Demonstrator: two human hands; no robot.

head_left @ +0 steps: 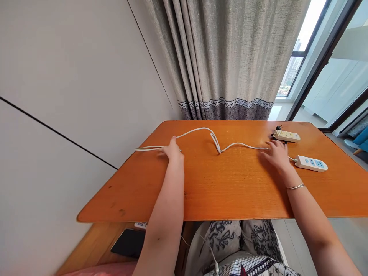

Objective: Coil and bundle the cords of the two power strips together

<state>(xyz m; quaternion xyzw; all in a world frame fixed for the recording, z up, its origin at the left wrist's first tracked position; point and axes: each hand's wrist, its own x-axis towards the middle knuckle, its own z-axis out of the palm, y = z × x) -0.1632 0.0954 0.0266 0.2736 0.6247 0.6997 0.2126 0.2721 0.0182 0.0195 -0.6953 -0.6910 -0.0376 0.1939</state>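
White cable (201, 132) runs across the orange wooden tabletop (230, 191), pinned at two places. The left hand (173, 150) presses on it near the tabletop's left edge, its fingers (165, 151) curled down over the doubled strands, though whether they truly pinch it I cannot tell. The right hand (277, 153) lies flat with fingers (268, 145) spread, resting on the cable just beside a white power strip with blue sockets (312, 163). Between the hands the cable rises in a loose arc and kinks into a small twist (216, 143). A second, cream power strip (286, 135) sits just behind. Grey curtains (224, 57) hang beyond, a window (299, 53) to the right.
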